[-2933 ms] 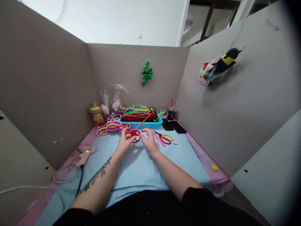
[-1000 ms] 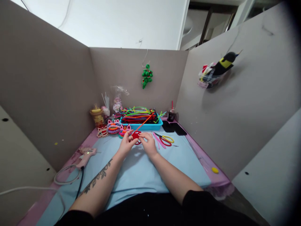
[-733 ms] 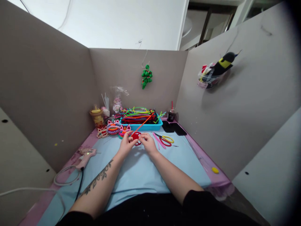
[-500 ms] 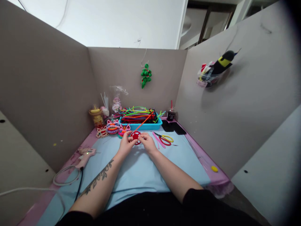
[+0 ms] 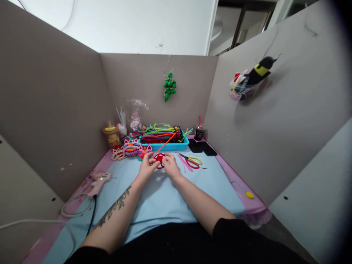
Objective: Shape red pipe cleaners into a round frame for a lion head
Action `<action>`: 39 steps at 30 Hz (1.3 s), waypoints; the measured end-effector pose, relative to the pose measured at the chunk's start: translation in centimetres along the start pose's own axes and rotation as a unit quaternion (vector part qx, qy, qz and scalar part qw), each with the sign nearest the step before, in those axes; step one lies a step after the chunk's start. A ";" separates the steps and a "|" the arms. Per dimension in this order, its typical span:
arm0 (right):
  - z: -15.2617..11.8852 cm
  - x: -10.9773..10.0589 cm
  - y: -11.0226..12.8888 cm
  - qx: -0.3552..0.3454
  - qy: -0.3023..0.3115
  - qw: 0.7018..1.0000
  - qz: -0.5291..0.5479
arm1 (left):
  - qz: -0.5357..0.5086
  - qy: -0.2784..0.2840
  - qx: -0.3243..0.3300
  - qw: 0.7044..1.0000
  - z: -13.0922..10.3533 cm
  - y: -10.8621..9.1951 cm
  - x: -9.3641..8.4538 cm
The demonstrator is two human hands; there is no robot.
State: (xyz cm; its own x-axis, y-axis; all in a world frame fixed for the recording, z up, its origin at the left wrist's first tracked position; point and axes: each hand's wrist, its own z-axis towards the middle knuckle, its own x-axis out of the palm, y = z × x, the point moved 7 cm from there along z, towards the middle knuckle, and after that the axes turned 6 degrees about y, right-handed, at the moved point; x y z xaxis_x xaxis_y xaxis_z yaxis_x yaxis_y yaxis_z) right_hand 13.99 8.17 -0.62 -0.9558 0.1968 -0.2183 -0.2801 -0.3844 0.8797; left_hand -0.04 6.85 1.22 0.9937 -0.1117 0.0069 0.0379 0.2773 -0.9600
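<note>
A round red openwork piece [image 5: 159, 160] is held between both hands over the blue cloth [image 5: 165, 198]. My left hand [image 5: 147, 167] pinches its left side, fingers bent. On its right side, my right hand [image 5: 170, 165] grips the edge with thumb and fingers. An orange strip [image 5: 165, 144] slants up from beside my left fingers toward the blue tray [image 5: 165, 147], which is full of coloured strips. Right of my right hand lie pink strips [image 5: 184, 162] and scissors [image 5: 193, 162] with red and yellow handles.
Colourful cat-eared pieces [image 5: 131, 147] sit left of the tray. A pink glue gun [image 5: 99, 184] with its cable lies at the left. Two black flat objects [image 5: 202, 147], a cup [image 5: 199, 132] and a yellow disc [image 5: 249, 195] are on the right. Grey panels surround the table.
The view has shifted slightly. Both hands still hold the red piece, which has turned or tilted a little between the fingers.
</note>
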 end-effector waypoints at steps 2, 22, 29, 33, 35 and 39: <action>0.0 -0.1 0.1 0.003 0.006 1.000 0.019 | -0.023 -0.009 -0.010 1.000 0.0 0.1 -0.2; -0.2 0.2 0.8 0.012 0.058 0.984 0.170 | -0.079 0.015 -0.099 0.992 -0.4 0.9 0.3; -0.3 0.2 1.1 0.011 0.063 0.986 0.157 | -0.066 0.006 -0.091 0.994 -0.3 0.9 0.1; -0.1 -0.1 0.7 0.027 0.043 0.988 0.144 | -0.046 -0.020 -0.043 0.998 0.0 0.3 -0.5; 0.1 -0.4 0.5 0.035 0.032 0.989 0.142 | -0.031 -0.016 -0.003 0.999 0.1 0.0 -0.6; 0.3 -0.7 0.6 0.033 0.051 0.993 0.104 | 0.022 0.011 0.043 0.999 0.3 0.0 -0.2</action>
State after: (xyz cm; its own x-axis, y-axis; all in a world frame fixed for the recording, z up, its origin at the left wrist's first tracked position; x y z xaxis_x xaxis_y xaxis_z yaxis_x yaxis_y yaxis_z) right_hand 14.49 8.08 0.13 -0.9974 0.0262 -0.0674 -0.0723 -0.3458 0.9355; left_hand -0.26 7.13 1.32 0.9920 -0.1190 -0.0421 0.0041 0.3634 -0.9316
